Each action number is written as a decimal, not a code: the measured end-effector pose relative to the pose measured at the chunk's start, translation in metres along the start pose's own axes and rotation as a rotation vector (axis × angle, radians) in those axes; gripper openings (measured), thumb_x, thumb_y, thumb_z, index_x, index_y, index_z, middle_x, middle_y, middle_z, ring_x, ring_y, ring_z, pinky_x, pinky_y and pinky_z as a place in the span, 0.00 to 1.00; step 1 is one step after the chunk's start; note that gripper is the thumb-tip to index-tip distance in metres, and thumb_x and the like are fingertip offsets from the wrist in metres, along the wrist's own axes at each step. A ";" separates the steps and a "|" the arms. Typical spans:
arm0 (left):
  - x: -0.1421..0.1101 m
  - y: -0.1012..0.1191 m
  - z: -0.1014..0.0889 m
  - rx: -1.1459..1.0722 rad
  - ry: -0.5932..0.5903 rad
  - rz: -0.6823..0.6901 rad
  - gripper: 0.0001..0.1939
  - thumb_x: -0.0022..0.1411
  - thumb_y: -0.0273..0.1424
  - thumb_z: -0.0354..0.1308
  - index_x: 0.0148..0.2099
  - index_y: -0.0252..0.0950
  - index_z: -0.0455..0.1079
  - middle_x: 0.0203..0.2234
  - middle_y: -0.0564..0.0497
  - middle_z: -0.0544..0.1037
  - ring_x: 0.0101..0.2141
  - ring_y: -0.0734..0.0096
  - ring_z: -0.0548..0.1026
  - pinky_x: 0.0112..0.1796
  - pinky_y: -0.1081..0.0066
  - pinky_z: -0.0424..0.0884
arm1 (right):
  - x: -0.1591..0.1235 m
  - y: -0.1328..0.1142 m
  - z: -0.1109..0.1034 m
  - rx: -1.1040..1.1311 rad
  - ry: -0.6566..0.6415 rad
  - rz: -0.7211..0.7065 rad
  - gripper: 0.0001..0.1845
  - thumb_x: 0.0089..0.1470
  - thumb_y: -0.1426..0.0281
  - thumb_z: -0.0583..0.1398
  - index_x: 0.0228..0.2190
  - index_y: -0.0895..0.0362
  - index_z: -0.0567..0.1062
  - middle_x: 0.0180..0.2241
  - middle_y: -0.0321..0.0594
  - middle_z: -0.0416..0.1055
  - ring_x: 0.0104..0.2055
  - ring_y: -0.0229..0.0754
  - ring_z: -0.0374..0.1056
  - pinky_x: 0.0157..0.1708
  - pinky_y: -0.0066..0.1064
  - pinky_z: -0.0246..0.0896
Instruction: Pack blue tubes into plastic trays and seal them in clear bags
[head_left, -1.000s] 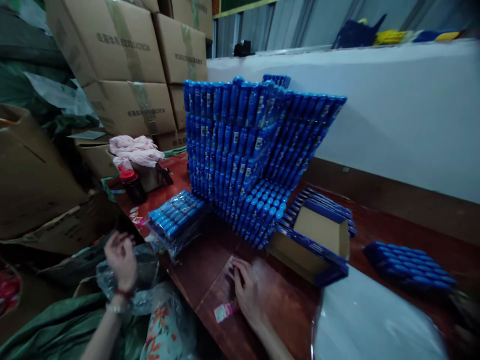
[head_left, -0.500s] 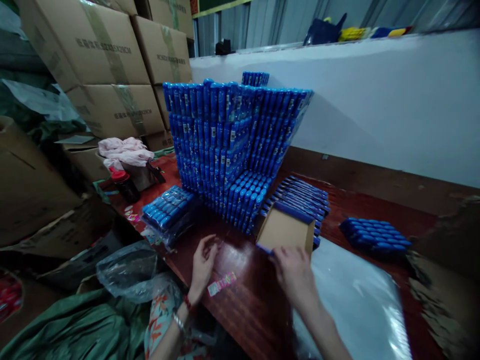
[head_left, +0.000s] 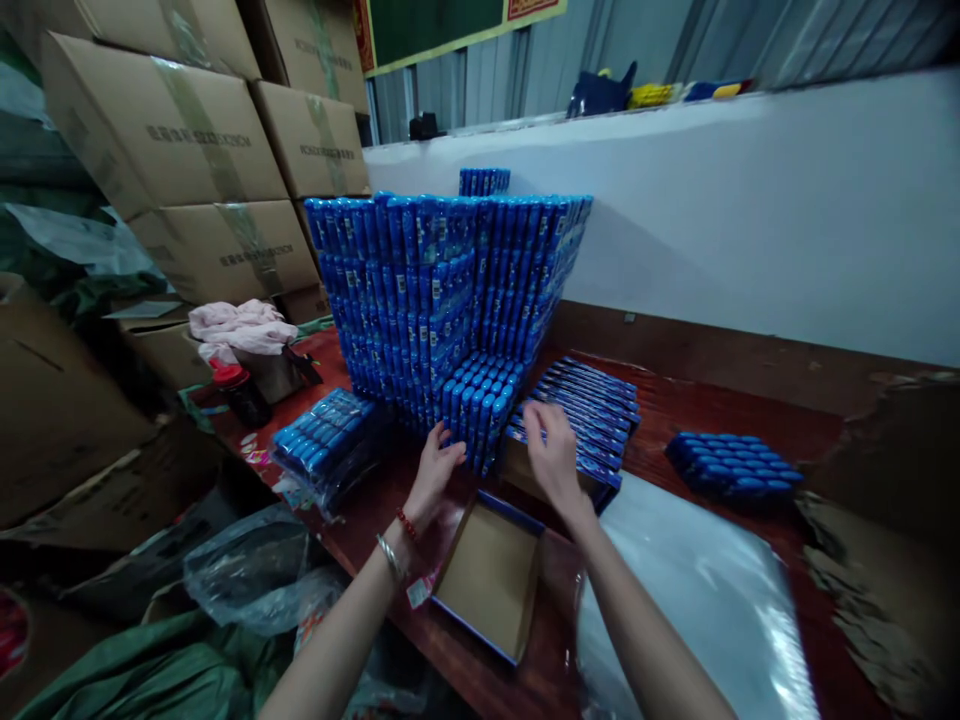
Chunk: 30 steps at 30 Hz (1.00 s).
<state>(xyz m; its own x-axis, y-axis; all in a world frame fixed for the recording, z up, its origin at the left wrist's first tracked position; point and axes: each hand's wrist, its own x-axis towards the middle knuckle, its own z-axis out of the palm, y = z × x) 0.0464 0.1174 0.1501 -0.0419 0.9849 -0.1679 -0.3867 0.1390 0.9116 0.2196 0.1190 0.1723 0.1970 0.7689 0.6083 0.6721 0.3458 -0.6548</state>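
Holds bare forearms point(head_left: 330, 633) outstretched, with thumb apart from fingers on the bare left hand point(head_left: 433, 470) and fingers bent on the bare right hand point(head_left: 553, 452).

Packs point(head_left: 482, 395) bright blue; tray point(head_left: 491, 570) tan inside, blue-rimmed; table point(head_left: 555, 612) red-brown.

The left wrist point(head_left: 398, 541) wears 1 silvery bangle point(head_left: 388, 556) and 1 beaded bracelet point(head_left: 406, 523) (red).

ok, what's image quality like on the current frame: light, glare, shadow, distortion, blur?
Head view: dim overall, darkest at the top right corner; head view: glare on the plastic sheet, strongest at its lower right; head view: soft shadow on the white wall, right of the blue stacks; head view: wide-angle stretch toward the edges; head view: print on the cartons soft.
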 end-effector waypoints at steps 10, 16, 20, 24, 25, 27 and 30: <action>0.018 0.044 0.018 -0.250 -0.095 -0.346 0.26 0.63 0.48 0.41 0.58 0.40 0.58 0.49 0.38 0.68 0.41 0.54 0.74 0.38 0.47 0.72 | 0.099 0.042 0.045 0.148 -0.051 0.309 0.13 0.43 0.57 0.58 0.25 0.55 0.68 0.28 0.39 0.66 0.35 0.46 0.62 0.40 0.37 0.56; -0.012 0.048 -0.007 -0.160 -0.168 -0.325 0.25 0.65 0.46 0.43 0.58 0.39 0.59 0.48 0.42 0.71 0.41 0.59 0.75 0.40 0.52 0.73 | 0.031 0.022 0.023 0.267 -0.048 0.313 0.17 0.46 0.54 0.56 0.30 0.55 0.65 0.28 0.34 0.64 0.31 0.39 0.59 0.34 0.31 0.56; -0.078 0.014 -0.015 -0.222 -0.086 -0.136 0.23 0.63 0.40 0.53 0.59 0.48 0.55 0.52 0.49 0.70 0.44 0.67 0.74 0.44 0.60 0.72 | -0.025 -0.005 0.009 0.356 0.066 0.310 0.16 0.48 0.56 0.58 0.33 0.55 0.65 0.32 0.35 0.65 0.35 0.39 0.60 0.39 0.32 0.56; -0.144 -0.038 -0.009 -0.318 0.080 -0.157 0.28 0.63 0.41 0.52 0.62 0.53 0.47 0.58 0.49 0.63 0.51 0.67 0.70 0.47 0.65 0.71 | -0.078 -0.011 0.000 0.389 0.156 0.356 0.13 0.48 0.60 0.60 0.32 0.56 0.68 0.31 0.34 0.66 0.35 0.39 0.62 0.39 0.31 0.56; -0.155 -0.049 -0.007 -0.342 0.102 -0.183 0.29 0.63 0.42 0.51 0.63 0.54 0.44 0.59 0.48 0.61 0.53 0.67 0.69 0.47 0.66 0.71 | -0.089 -0.007 0.001 0.405 0.133 0.380 0.12 0.48 0.61 0.59 0.31 0.56 0.68 0.30 0.35 0.66 0.34 0.39 0.62 0.38 0.31 0.56; -0.168 -0.066 -0.007 -0.345 0.102 -0.257 0.34 0.63 0.43 0.52 0.65 0.54 0.37 0.61 0.47 0.58 0.54 0.65 0.68 0.47 0.66 0.70 | -0.105 0.005 0.004 0.420 0.064 0.424 0.11 0.47 0.61 0.59 0.28 0.57 0.70 0.28 0.35 0.67 0.32 0.39 0.62 0.36 0.31 0.57; -0.167 -0.072 -0.019 -0.162 0.089 -0.374 0.46 0.57 0.41 0.60 0.66 0.54 0.31 0.61 0.45 0.58 0.51 0.62 0.70 0.46 0.65 0.71 | -0.119 0.025 0.012 0.386 0.033 0.473 0.11 0.46 0.61 0.58 0.26 0.57 0.70 0.27 0.36 0.68 0.32 0.40 0.63 0.36 0.33 0.58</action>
<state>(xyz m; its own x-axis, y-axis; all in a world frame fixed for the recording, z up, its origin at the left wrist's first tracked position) 0.0640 -0.0586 0.1052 0.0524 0.8558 -0.5147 -0.5301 0.4606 0.7119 0.2049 0.0423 0.0779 0.4370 0.8717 0.2216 0.2004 0.1458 -0.9688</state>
